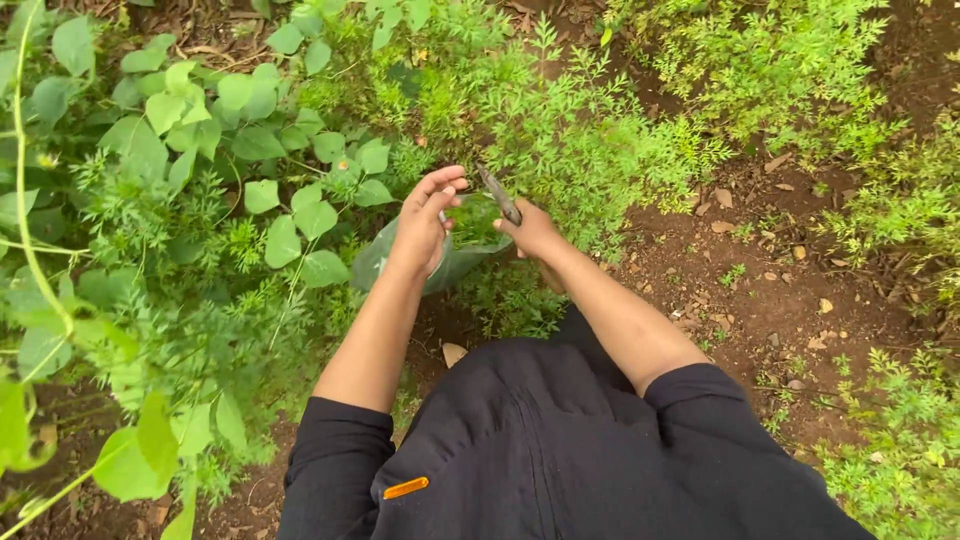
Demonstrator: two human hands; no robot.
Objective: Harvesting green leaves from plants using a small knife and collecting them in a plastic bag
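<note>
- Holding open a clear, thin plastic bag [455, 262] already part-filled with feathery green cuttings, the left hand [425, 222] grips the bag's rim at its near-left edge, fingers curled over the top and thumb tucked behind.
- The bag sits low among the plants just ahead of the person's dark-clad body, between both forearms, with its mouth turned up.
- The right hand [530, 232] is closed around a slim, dark metal cutting tool [498, 194], whose tip angles up and to the left over the bag's mouth; whether it is a blade or small shears cannot be told.
- To do this step well, as I judge it, the bag's mouth should stay wide and directly under the tool, so that cut sprigs fall in rather than onto the soil, and the tip should stay clear of the left fingers, which are just beside it.
- Fine-leaved, fern-like green plants [560, 120] crowd the bag from behind and to the right.
- Broad, rounded leaves on a climbing vine [260, 150] fill the left side.
- Bare reddish-brown soil [760, 290] scattered with dry leaves lies to the right.
- A small orange tab [405, 488] shows on the black garment.
</note>
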